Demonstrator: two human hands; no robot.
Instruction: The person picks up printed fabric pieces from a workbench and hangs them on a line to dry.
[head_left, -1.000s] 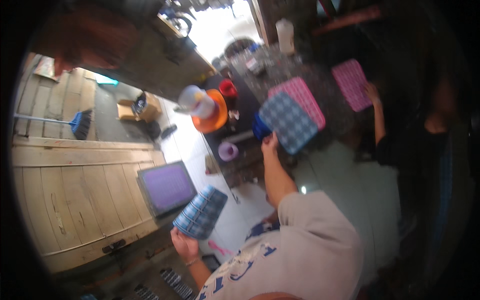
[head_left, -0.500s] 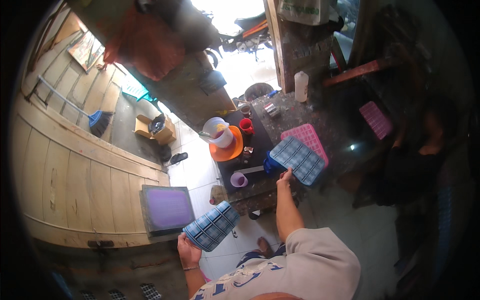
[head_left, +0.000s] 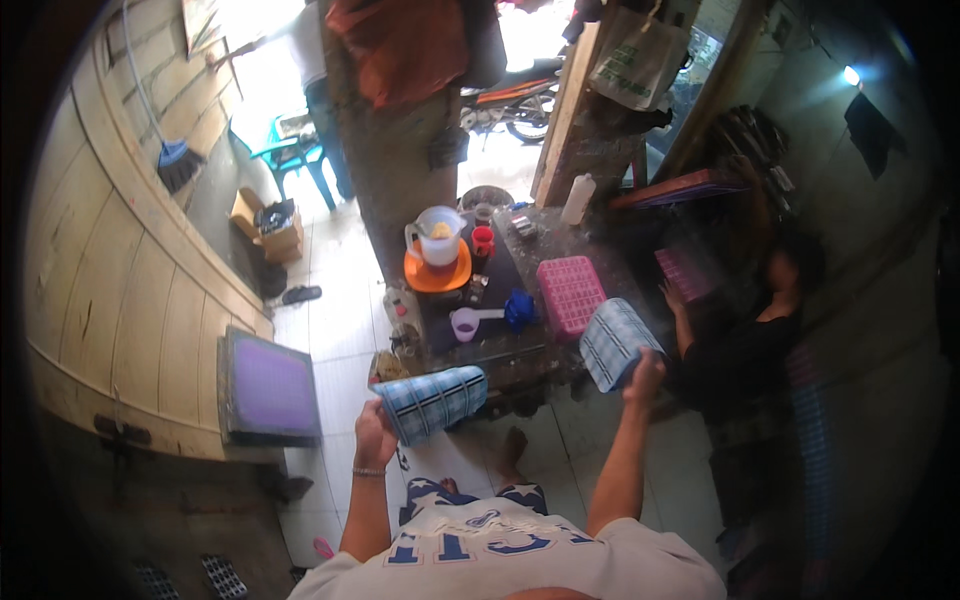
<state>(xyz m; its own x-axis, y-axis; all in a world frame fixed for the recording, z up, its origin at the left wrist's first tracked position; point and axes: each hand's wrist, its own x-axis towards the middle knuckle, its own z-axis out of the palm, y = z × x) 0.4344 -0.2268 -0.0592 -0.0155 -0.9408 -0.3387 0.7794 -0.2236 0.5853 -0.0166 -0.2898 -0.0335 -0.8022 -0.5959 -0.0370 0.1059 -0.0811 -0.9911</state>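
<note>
My left hand (head_left: pixel 375 432) grips one end of a curved light blue plaid piece (head_left: pixel 437 398) with dark stripes, held out at the lower middle. My right hand (head_left: pixel 645 375) holds a second light blue plaid piece (head_left: pixel 613 332) by its lower edge, near the front of a dark table (head_left: pixel 500 360). A pink gridded tray (head_left: pixel 570 290) lies on the table beyond it. Left of that are a blue crumpled item (head_left: pixel 518 308), a lilac measuring cup (head_left: pixel 464 325), a red cup (head_left: pixel 482 239) and a white pitcher (head_left: pixel 440 250) standing on an orange base (head_left: pixel 420 270).
A co-worker (head_left: pixel 750 340) at the right reaches toward another pink tray (head_left: pixel 685 270). Another person (head_left: pixel 318 120) stands in the doorway near a teal chair (head_left: pixel 280 150). A purple screen frame (head_left: pixel 268 385) leans at left; a cardboard box (head_left: pixel 270 235) and sandal (head_left: pixel 300 295) lie behind.
My right hand has moved right, carrying its plaid piece off the pink tray and uncovering it. My left hand still holds its piece, now higher in view. The view has tilted toward the doorway.
</note>
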